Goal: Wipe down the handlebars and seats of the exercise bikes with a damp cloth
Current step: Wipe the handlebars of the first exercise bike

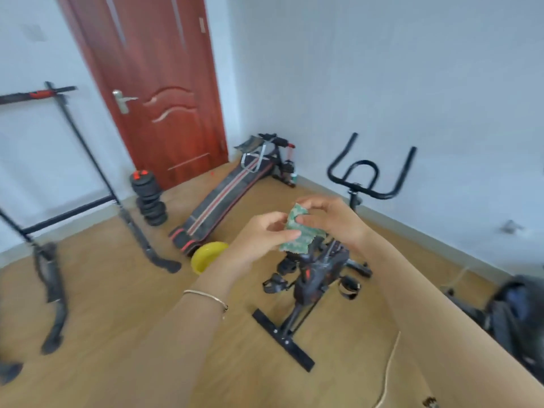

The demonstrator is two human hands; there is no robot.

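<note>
cloth [300, 245]: green camouflage | bowl [206, 256]: yellow | door [164, 83]: red-brown | bike [309, 287]: black (red accents)

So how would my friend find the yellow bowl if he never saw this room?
Start at the big red door, then follow the long striped bench down across the wooden floor to its near end. The bowl sits on the floor right beside that end. It is the only bright yellow thing, next to a mostly black bench.

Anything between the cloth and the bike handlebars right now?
Nothing visible. The left hand and right hand pinch the cloth in the air. The handlebars stand beyond it to the right, with only open space between. The yellow bowl sits on the floor to the left, off that path.
</note>
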